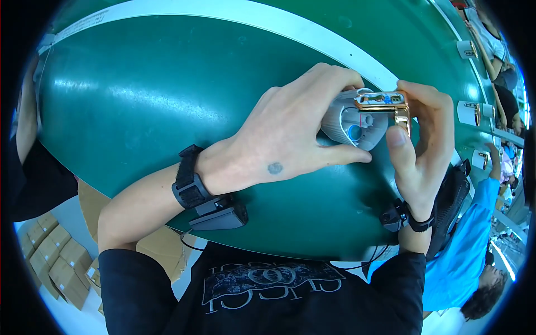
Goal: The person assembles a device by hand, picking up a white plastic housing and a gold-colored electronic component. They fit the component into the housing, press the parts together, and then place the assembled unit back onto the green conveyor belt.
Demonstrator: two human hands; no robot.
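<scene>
My left hand (285, 128) is wrapped round a white, hollow plastic housing (333, 124), whose open end shows ribs, inner posts and a round blue part (354, 133). Pinched between the thumb and fingers of my right hand (427, 137) is a gold-coloured frame (402, 116) with a small circuit board (382, 99) along its top. This frame lies across the housing's opening and partly covers it. A thin red wire (360, 120) shows inside the opening. Whether the frame touches the rim I cannot tell.
Both hands are over a green work surface (167, 100) with a white strip (268, 14) along it. Similar white-and-gold devices (467, 49) stand at the right. A person in blue (463, 245) is close on my right; another's arm (27, 117) is at far left. Cardboard boxes (61, 262) lie lower left.
</scene>
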